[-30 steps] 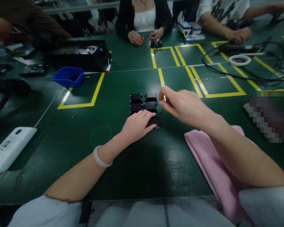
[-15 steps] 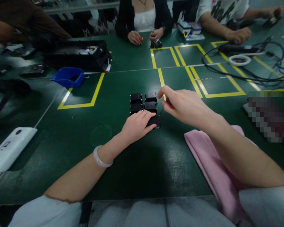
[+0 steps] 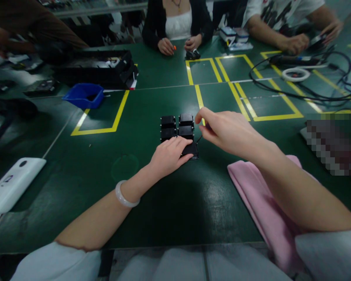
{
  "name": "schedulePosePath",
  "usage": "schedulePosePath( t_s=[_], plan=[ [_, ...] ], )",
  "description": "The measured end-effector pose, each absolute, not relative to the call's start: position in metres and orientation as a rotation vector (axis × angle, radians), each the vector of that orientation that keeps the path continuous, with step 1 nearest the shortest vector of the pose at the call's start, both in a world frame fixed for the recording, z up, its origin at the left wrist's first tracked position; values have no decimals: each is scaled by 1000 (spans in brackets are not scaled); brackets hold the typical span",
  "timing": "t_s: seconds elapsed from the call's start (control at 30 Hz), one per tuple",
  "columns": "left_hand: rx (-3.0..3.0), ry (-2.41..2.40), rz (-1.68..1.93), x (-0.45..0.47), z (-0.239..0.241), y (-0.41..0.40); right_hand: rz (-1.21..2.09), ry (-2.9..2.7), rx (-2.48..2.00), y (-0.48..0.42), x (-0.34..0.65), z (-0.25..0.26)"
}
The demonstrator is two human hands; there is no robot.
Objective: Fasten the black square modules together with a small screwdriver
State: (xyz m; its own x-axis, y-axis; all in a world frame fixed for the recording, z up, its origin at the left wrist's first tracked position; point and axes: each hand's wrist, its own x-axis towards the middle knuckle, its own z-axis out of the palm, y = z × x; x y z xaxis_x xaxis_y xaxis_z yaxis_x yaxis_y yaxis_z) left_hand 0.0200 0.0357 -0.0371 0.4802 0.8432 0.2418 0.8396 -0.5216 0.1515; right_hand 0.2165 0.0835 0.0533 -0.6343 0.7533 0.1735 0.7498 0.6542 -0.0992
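Several small black box-shaped parts (image 3: 186, 132) with shiny screw-like ends stand in two columns on the green table. My left hand (image 3: 170, 155) lies over the near end of the group, its index finger and thumb spanning the near-right black block (image 3: 190, 151) and pressing it down. Just right of that block, my right hand (image 3: 222, 128) is closed in a pinch, index finger bent. A thin dark rod-like tool (image 3: 199, 138) runs from its fingers down to the block's right side. The tool's upper end is hidden by the fingers.
A pink cloth (image 3: 251, 183) lies under my right forearm. At far left are a white device (image 3: 16, 185), a blue scoop-shaped bin (image 3: 84, 95) and black trays (image 3: 105, 72). Black cables (image 3: 295, 91) and a white ring (image 3: 296, 74) lie at right. People sit opposite.
My hands and the black blocks stay almost in place; the thin tool's tilt shifts slightly. Across the table at right, a person's hands have come closer together around an object.
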Motion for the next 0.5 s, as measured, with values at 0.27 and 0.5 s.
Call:
schedulePosePath(
  t_s=[0.27, 0.5],
  plan=[
    [2696, 1519, 446, 20, -37, 36, -15, -2676, -1232, 85, 216, 52],
    [2696, 1527, 450, 20, -37, 36, 36, -2649, -1194, 85, 217, 51]
  ],
)
